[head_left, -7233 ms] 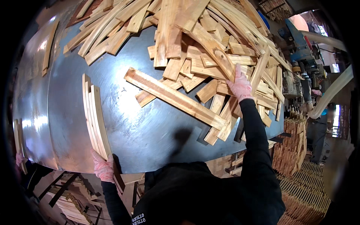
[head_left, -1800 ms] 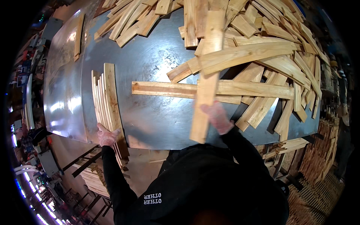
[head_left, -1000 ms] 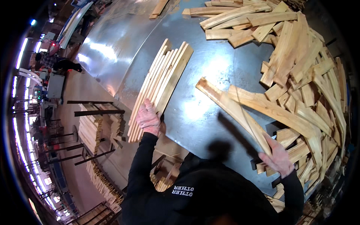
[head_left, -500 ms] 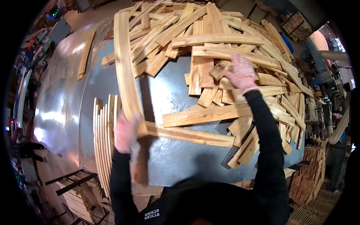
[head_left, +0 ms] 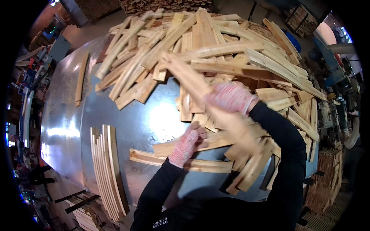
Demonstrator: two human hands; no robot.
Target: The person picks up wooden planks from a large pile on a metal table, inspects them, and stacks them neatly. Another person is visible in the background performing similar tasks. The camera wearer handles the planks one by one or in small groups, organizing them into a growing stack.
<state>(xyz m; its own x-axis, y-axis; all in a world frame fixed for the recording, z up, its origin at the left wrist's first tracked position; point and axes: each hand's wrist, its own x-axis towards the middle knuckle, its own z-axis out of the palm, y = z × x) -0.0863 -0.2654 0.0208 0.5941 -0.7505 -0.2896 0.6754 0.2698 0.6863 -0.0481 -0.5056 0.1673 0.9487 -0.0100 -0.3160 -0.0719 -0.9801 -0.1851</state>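
My right hand (head_left: 230, 97), in a pink-and-white glove, is closed around a wooden board (head_left: 189, 75). The board slants above the pile, its near end smeared by motion. Lower and to the left, my left hand (head_left: 187, 144), gloved alike, has bent fingers over a board lying crosswise (head_left: 217, 140). Whether those fingers grip anything is hidden. Just nearer to me lies another flat board (head_left: 208, 166). Beyond both hands spreads a heap of loose boards (head_left: 208, 30), crossing at many angles.
A row of boards on edge (head_left: 106, 165) stands at the metal table's near left. One board lies alone (head_left: 81, 79) on the far left of the metal tabletop (head_left: 61, 119). Stacked wood (head_left: 325, 177) stands off the right side, with machinery (head_left: 333, 73) beyond.
My left hand has let go of the long upright board and moved right to the crosswise board. My right hand has moved from the heap and now holds a board. The view has shifted.
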